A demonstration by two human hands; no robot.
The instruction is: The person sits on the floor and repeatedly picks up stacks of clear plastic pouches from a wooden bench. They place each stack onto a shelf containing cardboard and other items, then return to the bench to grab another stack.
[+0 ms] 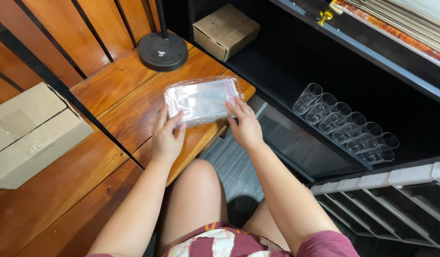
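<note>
Wooden bench (129,102): bag stack (202,100) lies lengthwise left-right between both hands.

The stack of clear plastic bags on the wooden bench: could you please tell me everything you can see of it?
The stack of clear plastic bags is a flat, glossy, see-through bundle in an outer film wrapper, with a thin pink strip along its right end. It lies flat near the corner of the wooden bench, slightly askew. The left hand touches its near left edge with its fingertips; the right hand touches its right end by the pink strip.
</note>
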